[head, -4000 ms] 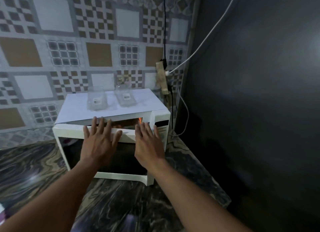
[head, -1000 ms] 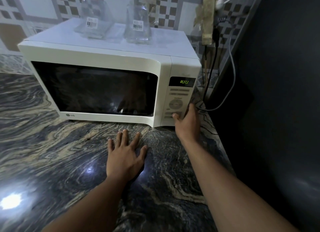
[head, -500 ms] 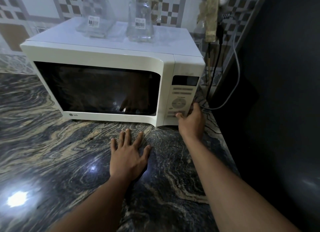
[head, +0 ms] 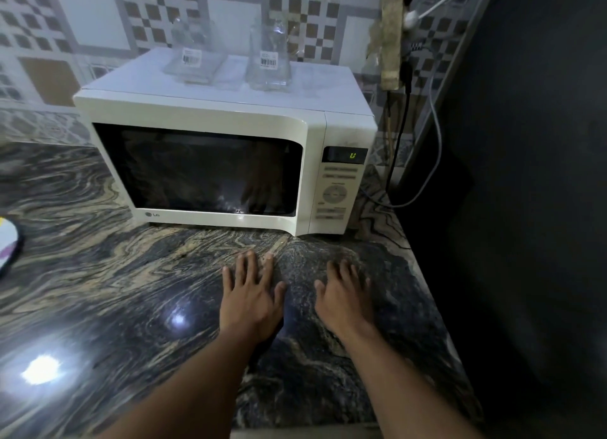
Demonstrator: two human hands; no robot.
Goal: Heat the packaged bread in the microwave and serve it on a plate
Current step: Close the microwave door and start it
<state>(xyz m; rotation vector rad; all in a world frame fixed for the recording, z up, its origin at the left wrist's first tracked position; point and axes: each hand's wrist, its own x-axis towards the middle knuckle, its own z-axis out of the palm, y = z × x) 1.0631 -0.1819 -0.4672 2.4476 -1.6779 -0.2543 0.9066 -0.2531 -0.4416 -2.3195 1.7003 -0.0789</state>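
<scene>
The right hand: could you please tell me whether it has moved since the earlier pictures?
Yes. The right hand has left the microwave's control panel and drawn back toward the person, onto the countertop.

Dark door glass hid the inside of the microwave [head: 230, 116]; only reflections showed. The green figure on its display [head: 345, 155] was too blurred to read, like the control panel [head: 335, 195] lettering below. Labels on the left jar [head: 193, 61] and right jar [head: 269, 66] atop the microwave were illegible. Left of it, the frame edge cut off a round object [head: 8, 245].
</scene>
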